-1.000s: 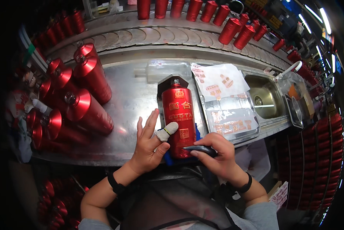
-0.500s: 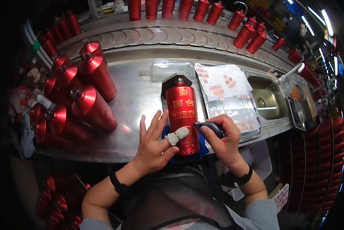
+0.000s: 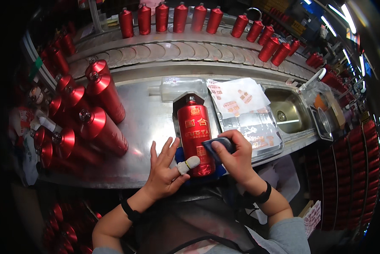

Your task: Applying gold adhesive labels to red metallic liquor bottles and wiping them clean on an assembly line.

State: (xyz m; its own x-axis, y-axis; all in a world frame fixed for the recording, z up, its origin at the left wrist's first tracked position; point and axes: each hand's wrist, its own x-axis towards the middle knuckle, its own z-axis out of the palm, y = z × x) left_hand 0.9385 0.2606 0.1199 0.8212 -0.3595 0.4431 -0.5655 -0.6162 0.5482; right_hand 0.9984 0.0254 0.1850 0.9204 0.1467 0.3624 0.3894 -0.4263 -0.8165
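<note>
A red bottle point(image 3: 193, 123) with gold markings lies on its back before me, its clear-topped neck pointing away. Under it shows a dark angular holder point(image 3: 181, 103), with a blue pad point(image 3: 219, 171) near its base. My left hand point(image 3: 161, 172) has its fingers spread at the bottle's left side. Its index finger wears a white wrapping point(image 3: 188, 165) with a yellow band, which rests on the lower part of the bottle. In my right hand point(image 3: 240, 161) is a dark flat scraper point(image 3: 220, 146), its pointed edge against the bottle's lower right front.
Several red bottles point(image 3: 105, 131) stand at the left of the metal table point(image 3: 141, 110). Printed sheets point(image 3: 240, 97) lie on a tray right of the holder, beside a sink point(image 3: 288, 111). Behind runs a curved conveyor point(image 3: 168, 53); more bottles point(image 3: 180, 17) stand beyond it.
The scraper has come further left onto the bottle's front, and its blade shows more. My left hand keeps its wrapped finger on the bottle. The whole view has shifted slightly.
</note>
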